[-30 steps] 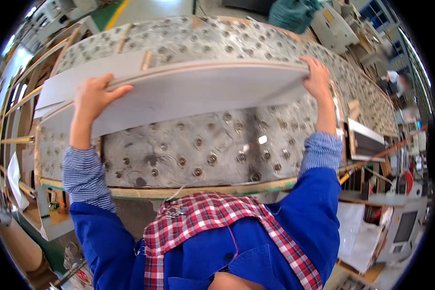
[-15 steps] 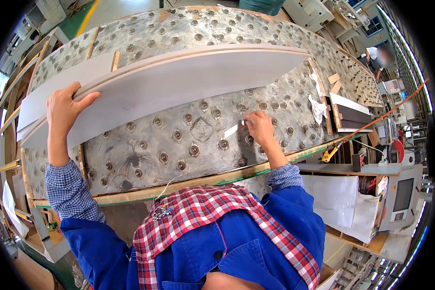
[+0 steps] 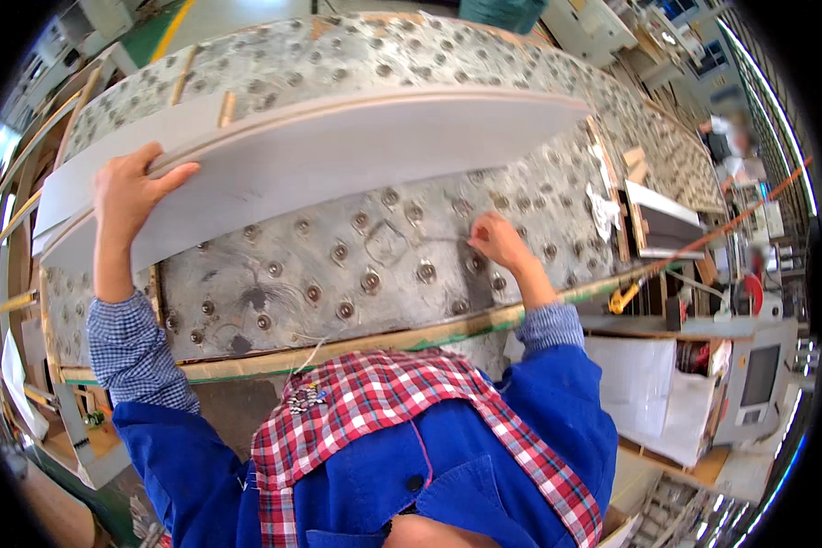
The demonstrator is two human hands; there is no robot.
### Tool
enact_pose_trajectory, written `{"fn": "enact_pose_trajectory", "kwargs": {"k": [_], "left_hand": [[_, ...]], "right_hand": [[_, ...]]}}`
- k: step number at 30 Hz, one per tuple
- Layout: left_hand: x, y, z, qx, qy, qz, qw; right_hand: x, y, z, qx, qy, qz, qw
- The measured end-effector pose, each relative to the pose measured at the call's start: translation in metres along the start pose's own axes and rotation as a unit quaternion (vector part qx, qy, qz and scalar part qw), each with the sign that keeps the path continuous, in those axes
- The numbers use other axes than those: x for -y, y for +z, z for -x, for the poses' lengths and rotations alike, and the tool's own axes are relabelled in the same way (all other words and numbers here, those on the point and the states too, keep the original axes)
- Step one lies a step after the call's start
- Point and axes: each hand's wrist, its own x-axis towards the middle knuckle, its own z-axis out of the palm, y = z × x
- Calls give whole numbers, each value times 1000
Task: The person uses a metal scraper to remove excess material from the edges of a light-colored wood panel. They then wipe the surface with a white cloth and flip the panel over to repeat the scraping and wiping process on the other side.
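Note:
A long white panel stands tilted on its long edge across the metal table, which is studded with small round rollers. My left hand is closed on the panel's upper edge near its left end, with the thumb on the near face. My right hand is low over the table, in front of the panel and apart from it. Its fingers are pinched together; whatever is between them cannot be made out. Behind the panel's left end lies another pale board.
Crumpled white paper and small wood pieces lie toward the right end. Beside them are stacked dark and white boards. A yellow tool with an orange hose is at the table's right front edge. Another person is at far right.
My right hand has shifted slightly right, and the white strip it pinched is no longer visible. My left hand still holds the panel, which is nearly unmoved.

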Motion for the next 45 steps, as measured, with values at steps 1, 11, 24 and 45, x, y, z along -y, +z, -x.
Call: {"fn": "enact_pose_trajectory", "kwargs": {"k": [1, 11, 24, 45], "left_hand": [[0, -4, 0, 7, 0, -15, 1000], [-3, -5, -1, 20, -26, -1, 999], [-4, -7, -8, 11, -39, 14, 999], [-4, -6, -10, 20, -34, 3, 999]], "right_hand": [[8, -4, -1, -18, -6, -25, 1000], [174, -125, -27, -228, -195, -184, 936], [320, -187, -128, -125, -367, -18, 922], [315, -180, -154, -61, -371, -32, 926]]}}
